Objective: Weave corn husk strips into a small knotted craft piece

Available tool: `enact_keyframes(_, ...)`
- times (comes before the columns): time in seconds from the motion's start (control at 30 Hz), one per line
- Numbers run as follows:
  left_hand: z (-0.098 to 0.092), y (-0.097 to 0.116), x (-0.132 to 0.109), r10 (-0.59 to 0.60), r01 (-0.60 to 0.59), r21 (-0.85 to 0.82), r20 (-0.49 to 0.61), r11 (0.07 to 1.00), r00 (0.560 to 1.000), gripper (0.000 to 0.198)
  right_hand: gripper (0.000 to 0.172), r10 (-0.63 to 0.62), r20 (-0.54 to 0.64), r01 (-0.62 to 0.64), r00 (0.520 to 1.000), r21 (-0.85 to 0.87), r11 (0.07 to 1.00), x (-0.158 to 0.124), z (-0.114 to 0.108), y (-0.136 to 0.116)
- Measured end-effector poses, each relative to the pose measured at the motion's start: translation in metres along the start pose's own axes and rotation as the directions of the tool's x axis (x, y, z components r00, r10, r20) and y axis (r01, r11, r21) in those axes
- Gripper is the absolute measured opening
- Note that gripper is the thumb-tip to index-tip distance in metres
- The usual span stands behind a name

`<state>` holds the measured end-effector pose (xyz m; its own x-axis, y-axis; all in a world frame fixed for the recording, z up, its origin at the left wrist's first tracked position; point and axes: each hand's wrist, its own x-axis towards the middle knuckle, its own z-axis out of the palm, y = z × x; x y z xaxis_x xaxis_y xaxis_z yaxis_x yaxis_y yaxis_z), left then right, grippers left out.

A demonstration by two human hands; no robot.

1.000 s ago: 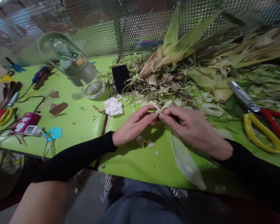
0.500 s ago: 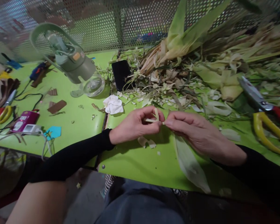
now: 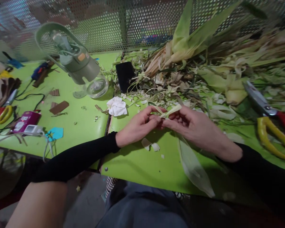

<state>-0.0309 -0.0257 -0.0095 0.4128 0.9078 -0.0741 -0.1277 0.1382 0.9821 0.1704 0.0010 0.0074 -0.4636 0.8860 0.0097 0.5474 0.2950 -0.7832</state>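
Note:
Both hands meet over the green table [image 3: 135,164], pinching a pale corn husk strip [image 3: 172,110] that is crossed or folded between the fingertips. My left hand [image 3: 141,125] has its thumb and fingers closed on the strip's left part. My right hand [image 3: 197,131] grips its right part, with one end sticking up over the forefinger. The exact fold is partly hidden by the fingers. A wide pale corn husk leaf [image 3: 193,167] lies below my right hand, its tip at the table's front edge. Small husk scraps [image 3: 150,145] lie under the hands.
Behind the hands are husk shreds and a black phone [image 3: 125,76]. Large scissors [image 3: 270,120] lie at right. Leftward are a crumpled white tissue [image 3: 117,106], a green-lidded bottle [image 3: 79,63], a purple power bank [image 3: 27,122] and more scissors [image 3: 4,114]. Perforated metal mesh [image 3: 104,28] stands behind.
The strip's end has swung from standing up at my left fingers to slanting right over my right forefinger. My hands have drawn closer, their fingertips now meeting. The view has shifted slightly.

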Motion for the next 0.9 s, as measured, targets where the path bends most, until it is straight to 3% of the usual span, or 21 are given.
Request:
enact_keyframes(0.23,-0.001,0.001,-0.001,-0.03,0.031,0.11,-0.014,0.993,0.999,0.028,0.036,-0.141,0.026,0.144,0.99,-0.146,0.979,-0.004,0.0,-0.006)
enact_keyframes(0.37,-0.002,0.004,-0.001,-0.138,0.137,0.036,0.052,0.99,0.989,0.034,0.039,-0.196,0.147,0.224,0.97,-0.204,0.953,-0.008,-0.001,-0.012)
enact_keyframes(0.47,-0.002,0.006,-0.002,-0.198,0.205,-0.042,0.133,0.978,0.971,0.035,0.036,-0.21,0.241,0.245,0.948,-0.125,0.962,-0.01,-0.003,-0.014)
enact_keyframes(0.63,-0.004,0.012,-0.003,-0.153,0.175,-0.124,0.168,0.977,0.974,0.029,0.037,-0.149,0.262,0.135,0.954,0.072,0.988,-0.01,-0.007,-0.016)
enact_keyframes(0.77,-0.005,0.015,-0.003,-0.146,0.169,-0.164,0.142,0.972,0.979,0.035,0.049,-0.05,0.171,0.041,0.984,0.055,0.998,-0.009,-0.009,-0.018)
enact_keyframes(0.9,-0.004,0.013,-0.004,-0.149,0.179,-0.157,0.182,0.971,0.972,0.041,0.058,0.037,0.207,-0.06,0.978,0.102,0.993,-0.01,-0.008,-0.019)
